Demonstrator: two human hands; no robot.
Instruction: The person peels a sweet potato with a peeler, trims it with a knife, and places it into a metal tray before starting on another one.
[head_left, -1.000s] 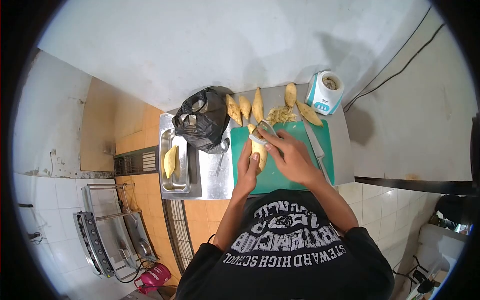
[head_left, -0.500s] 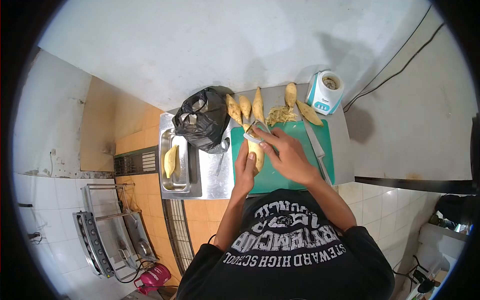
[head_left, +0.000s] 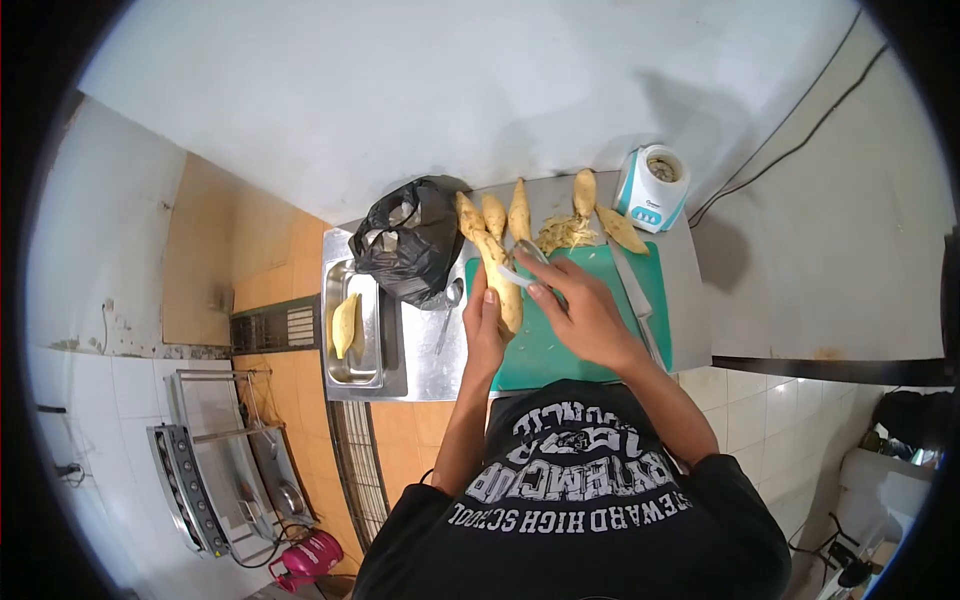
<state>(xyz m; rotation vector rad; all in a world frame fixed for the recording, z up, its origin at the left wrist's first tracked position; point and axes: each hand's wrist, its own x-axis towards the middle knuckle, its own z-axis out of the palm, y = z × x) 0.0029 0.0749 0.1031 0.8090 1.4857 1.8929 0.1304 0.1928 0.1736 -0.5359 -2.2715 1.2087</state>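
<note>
My left hand (head_left: 484, 330) is wrapped round the lower part of a long pale-yellow sweet potato (head_left: 509, 308), tilted above the green cutting board (head_left: 560, 365). A peeler (head_left: 516, 276) with a light handle is gripped in my right hand (head_left: 588, 318), and it lies against or just beside the sweet potato's right side. The blade's exact contact cannot be made out. At the board's far edge is a heap of peelings (head_left: 566, 234). More sweet potatoes (head_left: 519, 210) lie along the back, one (head_left: 622, 231) near the board's right corner. A large knife (head_left: 630, 287) rests on the board's right side.
A black plastic bag (head_left: 405, 245) stands left of the board, with a spoon (head_left: 453, 293) beside it. The steel basin (head_left: 353, 381) at the left holds a yellow sweet potato (head_left: 345, 325). A white-and-blue blender base (head_left: 651, 192) stands at the back right, near the wall.
The peeler has shifted slightly down and right along the sweet potato, whose upper end now leans further left. My left hand still grips it.
</note>
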